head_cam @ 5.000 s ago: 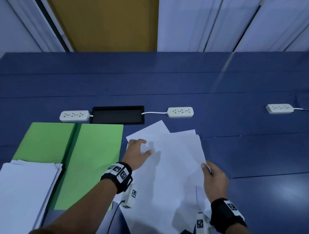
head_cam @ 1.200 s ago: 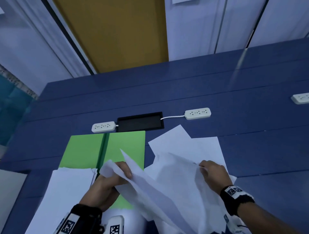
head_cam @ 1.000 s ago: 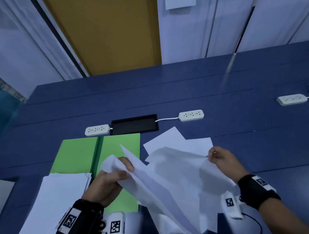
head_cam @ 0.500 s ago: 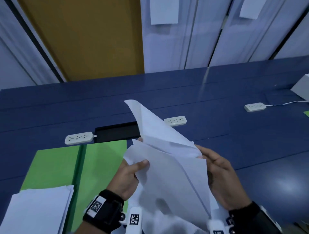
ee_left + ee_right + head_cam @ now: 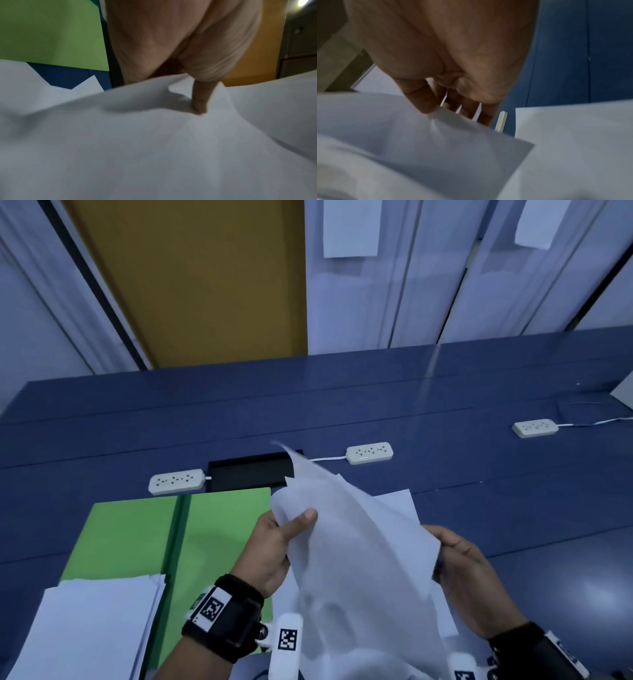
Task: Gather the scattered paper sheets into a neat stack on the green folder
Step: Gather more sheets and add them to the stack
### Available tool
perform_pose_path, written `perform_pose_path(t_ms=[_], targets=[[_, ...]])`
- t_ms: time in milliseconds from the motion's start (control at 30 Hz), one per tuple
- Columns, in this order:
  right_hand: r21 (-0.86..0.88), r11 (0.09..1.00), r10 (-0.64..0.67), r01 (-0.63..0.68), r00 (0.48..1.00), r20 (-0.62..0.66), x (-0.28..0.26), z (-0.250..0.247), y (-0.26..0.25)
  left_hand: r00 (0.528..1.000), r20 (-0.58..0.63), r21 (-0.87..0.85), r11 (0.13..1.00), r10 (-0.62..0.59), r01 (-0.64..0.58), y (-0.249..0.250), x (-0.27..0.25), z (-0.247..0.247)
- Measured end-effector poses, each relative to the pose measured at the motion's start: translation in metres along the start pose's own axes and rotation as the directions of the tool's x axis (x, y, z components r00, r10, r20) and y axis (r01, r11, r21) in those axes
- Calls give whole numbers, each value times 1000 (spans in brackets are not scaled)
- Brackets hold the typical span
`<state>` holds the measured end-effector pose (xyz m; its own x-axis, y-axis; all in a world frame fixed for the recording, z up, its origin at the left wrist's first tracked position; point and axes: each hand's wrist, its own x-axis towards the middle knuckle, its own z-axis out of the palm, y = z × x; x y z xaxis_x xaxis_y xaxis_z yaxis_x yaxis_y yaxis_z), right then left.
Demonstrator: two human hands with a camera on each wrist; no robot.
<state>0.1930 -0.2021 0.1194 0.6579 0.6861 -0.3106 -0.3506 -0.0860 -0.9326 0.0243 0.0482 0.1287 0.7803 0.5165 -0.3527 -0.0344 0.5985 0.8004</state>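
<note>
A loose bundle of paper sheets is held above the blue table, pinched at opposite edges by left hand and right hand, apparently for squaring before transfer to the open green folder alongside.

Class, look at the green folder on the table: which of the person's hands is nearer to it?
Left. The left hand hangs over the green folder's right edge, while the right hand is farther right, beyond the held sheets.

A long blue table meets a wall of pale panels and an ochre panel. White power strips flank a black cable tray.
</note>
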Motion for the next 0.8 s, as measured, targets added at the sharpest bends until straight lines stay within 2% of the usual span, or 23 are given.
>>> perform_pose_path(t_ms=[67, 167, 233, 267, 333, 400, 467, 500, 567, 633, 700, 767, 800], targets=[[-23, 999, -25, 27, 998, 51, 2, -5, 5, 989, -147, 19, 1000, -3, 6, -5, 2, 3], [-88, 996, -12, 31, 979, 205, -3, -2, 8, 926, -365, 127, 990, 96, -53, -14, 6, 10], [-196, 977, -32, 83, 967, 252, -2, 15, 1, 887, -433, 212, 974, 161, -73, -18, 8, 15], [-228, 969, -47, 95, 977, 207, 1, 22, -1, 875, -441, 280, 957, 198, -75, -20, 8, 16], [-199, 975, -83, 96, 994, 74, 13, 26, 1, 870, -400, 463, 883, 287, -78, -17, 3, 18], [-103, 995, 5, -4, 1000, 5, 26, 17, 4, 931, -254, 502, 859, 261, -104, -11, -4, 15], [3, 992, 126, -126, 992, 9, 35, -1, 4, 994, -10, 392, 915, 104, -92, -7, -11, 7], [47, 985, 164, -165, 986, 23, 37, -10, 1, 995, 97, 357, 933, 11, -45, -6, -13, 3], [117, 972, 195, -201, 979, 67, 42, -25, -4, 971, 193, 360, 931, -139, 61, -10, -17, 0], [152, 965, 186, -212, 968, 169, 48, -35, -5, 957, 200, 368, 921, -210, 126, -19, -18, 6], [104, 965, 202, -240, 938, 283, 56, -39, -3, 970, 167, 279, 952, -178, 127, -29, -16, 17], [-30, 967, 247, -252, 910, 332, 66, -37, 3, 993, 48, 199, 975, -106, 94, -37, -8, 24], [-105, 967, 253, -231, 913, 320, 69, -35, 6, 997, -49, 217, 974, -53, 63, -40, -2, 25]])
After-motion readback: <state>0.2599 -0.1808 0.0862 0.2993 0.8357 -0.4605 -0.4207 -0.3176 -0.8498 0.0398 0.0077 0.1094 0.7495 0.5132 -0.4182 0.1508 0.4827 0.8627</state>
